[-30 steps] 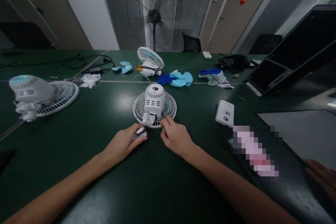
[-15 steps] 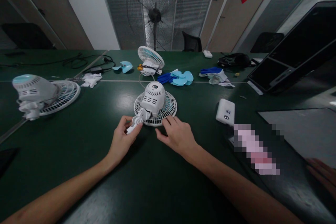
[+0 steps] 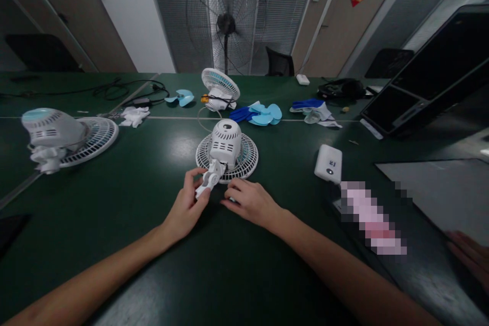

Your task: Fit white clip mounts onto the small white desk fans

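Note:
A small white fan (image 3: 226, 142) lies face down on the green table, its grille (image 3: 250, 159) against the tabletop and its motor housing up. My left hand (image 3: 191, 202) pinches a white plastic bracket (image 3: 209, 179) between thumb and fingers, at the near side of the housing. The bracket's upper end meets the fan's neck; whether it is fastened there I cannot tell. Just right of it, my right hand (image 3: 250, 201) is low over the table before the grille's near rim. Its fingers are curled together, with a small pale bit by the fingertips too tiny to name.
Another white fan (image 3: 57, 132) lies at the left, a third (image 3: 219, 89) behind. Light blue fan blades (image 3: 265, 114), blue gloves (image 3: 307, 104) and white gloves (image 3: 134, 116) lie farther back. A white power bank (image 3: 328, 163) sits right; another person's hand (image 3: 468, 249) shows at the right edge.
The bracket in my left hand has swung up in line with the fan's neck. My right hand has come off the grille rim toward me, its fingers curling in.

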A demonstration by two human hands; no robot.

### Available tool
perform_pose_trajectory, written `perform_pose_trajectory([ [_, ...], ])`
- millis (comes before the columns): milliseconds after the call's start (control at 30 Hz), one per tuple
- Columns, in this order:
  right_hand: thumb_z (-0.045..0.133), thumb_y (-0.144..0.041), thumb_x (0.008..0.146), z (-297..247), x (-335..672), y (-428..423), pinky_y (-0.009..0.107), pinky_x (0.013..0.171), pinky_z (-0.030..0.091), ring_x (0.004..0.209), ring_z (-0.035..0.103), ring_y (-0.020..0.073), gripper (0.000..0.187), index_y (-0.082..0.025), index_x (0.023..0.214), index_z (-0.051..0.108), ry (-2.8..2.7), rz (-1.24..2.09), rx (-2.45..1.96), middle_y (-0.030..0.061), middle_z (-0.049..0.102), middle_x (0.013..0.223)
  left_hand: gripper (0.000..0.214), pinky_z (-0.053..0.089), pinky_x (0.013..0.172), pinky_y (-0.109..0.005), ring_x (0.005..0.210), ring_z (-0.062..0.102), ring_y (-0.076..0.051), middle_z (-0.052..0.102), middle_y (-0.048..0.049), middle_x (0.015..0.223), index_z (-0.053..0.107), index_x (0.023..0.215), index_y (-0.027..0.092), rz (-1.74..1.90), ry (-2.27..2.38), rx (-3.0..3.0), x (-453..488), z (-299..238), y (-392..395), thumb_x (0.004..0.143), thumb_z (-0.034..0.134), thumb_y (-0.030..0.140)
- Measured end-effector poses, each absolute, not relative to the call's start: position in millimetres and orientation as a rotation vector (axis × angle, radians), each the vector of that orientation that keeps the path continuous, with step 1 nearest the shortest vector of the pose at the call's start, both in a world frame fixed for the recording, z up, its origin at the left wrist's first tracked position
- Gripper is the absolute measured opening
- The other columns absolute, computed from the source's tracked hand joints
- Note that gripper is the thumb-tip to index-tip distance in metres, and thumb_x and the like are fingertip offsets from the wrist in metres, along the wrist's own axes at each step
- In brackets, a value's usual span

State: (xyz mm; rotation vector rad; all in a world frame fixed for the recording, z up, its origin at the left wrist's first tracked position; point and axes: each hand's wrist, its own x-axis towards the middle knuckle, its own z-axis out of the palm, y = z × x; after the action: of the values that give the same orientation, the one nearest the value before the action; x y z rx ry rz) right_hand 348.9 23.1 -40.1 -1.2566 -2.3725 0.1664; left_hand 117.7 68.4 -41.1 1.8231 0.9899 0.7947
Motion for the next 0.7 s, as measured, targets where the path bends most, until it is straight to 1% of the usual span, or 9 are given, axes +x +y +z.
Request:
perform_pose_trajectory([
  [67, 0.063, -0.027, 0.100, -38.8, 350.5, 21.9, 0.032, 0.080, 0.057, 0.096, 0.066, 0.0195, 0.010, -0.019, 0.104, 0.068, -2.333, 0.233, -1.215, 0.0078, 0.066, 0.108, 0.045, 0.050, 0.068, -0.032, 0.078, 0.065, -0.020, 0.069, -0.0070, 0.117, 0.035, 0.138, 0.032, 0.780, 0.953, 1.802, 118.8, -39.2, 66.0, 0.099, 0.055, 0.037],
  [100, 0.062, -0.023, 0.099, -38.1, 350.7, 21.4, 0.033, 0.084, 0.057, 0.099, 0.065, 0.0199, 0.010, -0.019, 0.106, 0.068, -2.329, 0.260, -1.186, 0.0082, 0.066, 0.111, 0.048, 0.051, 0.067, -0.032, 0.078, 0.066, -0.021, 0.070, -0.0067, 0.113, 0.035, 0.139, 0.032, 0.764, 0.938, 1.790, 119.6, -38.2, 65.3, 0.097, 0.058, 0.039],
  [167, 0.061, -0.015, 0.095, -37.2, 350.4, 20.7, 0.036, 0.089, 0.057, 0.103, 0.064, 0.0209, 0.016, -0.019, 0.109, 0.068, -2.351, 0.286, -1.122, 0.0089, 0.066, 0.115, 0.055, 0.051, 0.066, -0.032, 0.076, 0.066, -0.022, 0.070, -0.0040, 0.100, 0.037, 0.139, 0.032, 0.729, 0.913, 1.771, 121.1, -36.6, 65.0, 0.093, 0.066, 0.040],
  [267, 0.057, -0.010, 0.095, -37.4, 349.5, 20.5, 0.040, 0.093, 0.056, 0.105, 0.062, 0.0221, 0.023, -0.019, 0.113, 0.068, -2.381, 0.296, -1.047, 0.0090, 0.067, 0.115, 0.063, 0.050, 0.065, -0.030, 0.072, 0.064, -0.021, 0.066, 0.0000, 0.088, 0.040, 0.138, 0.031, 0.705, 0.880, 1.744, 122.6, -36.1, 67.0, 0.086, 0.075, 0.039],
  [367, 0.053, -0.011, 0.098, -37.1, 349.3, 20.4, 0.041, 0.097, 0.055, 0.108, 0.063, 0.0223, 0.027, -0.021, 0.120, 0.066, -2.223, 0.296, -1.032, 0.0086, 0.068, 0.117, 0.063, 0.050, 0.065, -0.030, 0.074, 0.064, -0.020, 0.065, -0.0002, 0.088, 0.043, 0.139, 0.030, 0.700, 0.867, 1.722, 122.5, -35.7, 69.1, 0.085, 0.076, 0.038],
  [433, 0.052, -0.013, 0.099, -36.2, 349.7, 20.9, 0.043, 0.100, 0.055, 0.110, 0.063, 0.0227, 0.031, -0.022, 0.127, 0.063, -2.001, 0.283, -1.126, 0.0087, 0.067, 0.118, 0.063, 0.050, 0.064, -0.030, 0.075, 0.064, -0.021, 0.065, -0.0014, 0.089, 0.045, 0.140, 0.030, 0.702, 0.870, 1.720, 122.1, -34.6, 69.4, 0.085, 0.075, 0.036],
  [533, 0.053, -0.015, 0.100, -35.8, 349.8, 23.2, 0.044, 0.100, 0.056, 0.107, 0.064, 0.0233, 0.038, -0.023, 0.137, 0.058, -1.782, 0.296, -1.310, 0.0091, 0.067, 0.115, 0.062, 0.049, 0.061, -0.029, 0.072, 0.063, -0.020, 0.066, -0.0011, 0.087, 0.048, 0.138, 0.029, 0.716, 0.885, 1.701, 122.2, -32.7, 68.6, 0.083, 0.076, 0.035],
  [600, 0.053, -0.015, 0.100, -36.9, 348.9, 24.9, 0.044, 0.100, 0.057, 0.108, 0.065, 0.0239, 0.043, -0.022, 0.142, 0.056, -1.807, 0.314, -1.339, 0.0099, 0.066, 0.116, 0.063, 0.050, 0.062, -0.029, 0.070, 0.064, -0.019, 0.067, -0.0005, 0.086, 0.047, 0.134, 0.028, 0.734, 0.897, 1.658, 122.9, -32.9, 68.7, 0.081, 0.079, 0.035],
  [700, 0.054, -0.015, 0.100, -39.4, 346.3, 26.1, 0.046, 0.104, 0.055, 0.114, 0.063, 0.0248, 0.050, -0.020, 0.150, 0.050, -1.929, 0.319, -1.289, 0.0120, 0.065, 0.123, 0.066, 0.053, 0.068, -0.032, 0.075, 0.068, -0.021, 0.071, -0.0025, 0.091, 0.043, 0.130, 0.026, 0.773, 0.926, 1.582, 124.2, -36.2, 71.4, 0.078, 0.082, 0.036],
])
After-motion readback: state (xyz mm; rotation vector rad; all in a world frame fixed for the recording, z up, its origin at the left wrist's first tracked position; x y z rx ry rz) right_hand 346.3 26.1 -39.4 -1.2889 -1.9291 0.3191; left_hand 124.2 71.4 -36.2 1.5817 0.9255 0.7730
